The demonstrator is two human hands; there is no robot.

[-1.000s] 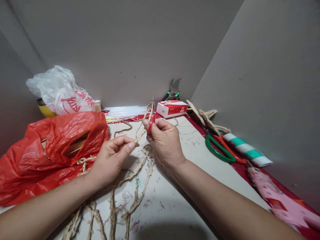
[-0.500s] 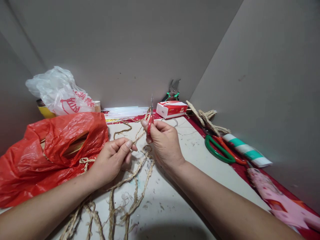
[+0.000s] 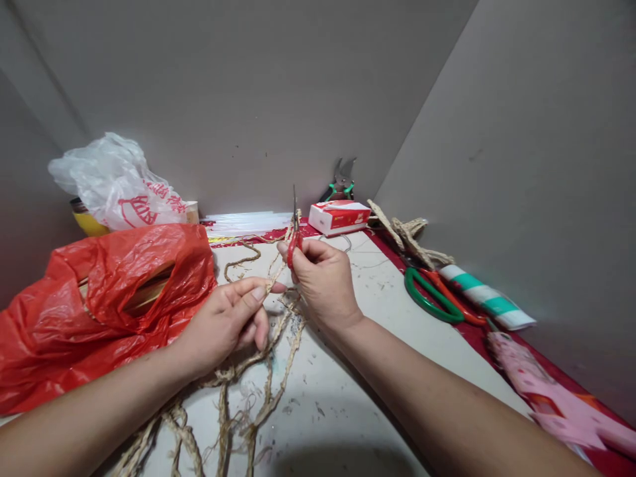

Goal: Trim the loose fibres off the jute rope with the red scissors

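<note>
Red plastic bag (image 3: 126, 253) flanks left hand (image 3: 226, 321) pinching cord (image 3: 276, 274); box (image 3: 339, 218) sits beyond right hand (image 3: 325, 281) gripping scissors (image 3: 293, 246).

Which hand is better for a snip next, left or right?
Probably the right hand: it holds the red-handled scissors, blades pointing up. The left hand pinches the straw-coloured cord between thumb and finger.

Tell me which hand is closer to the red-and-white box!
Right. The right hand is just this side of the box, holding scissors. The left hand is farther back toward the person and leftward, pinching a braided cord.
</note>
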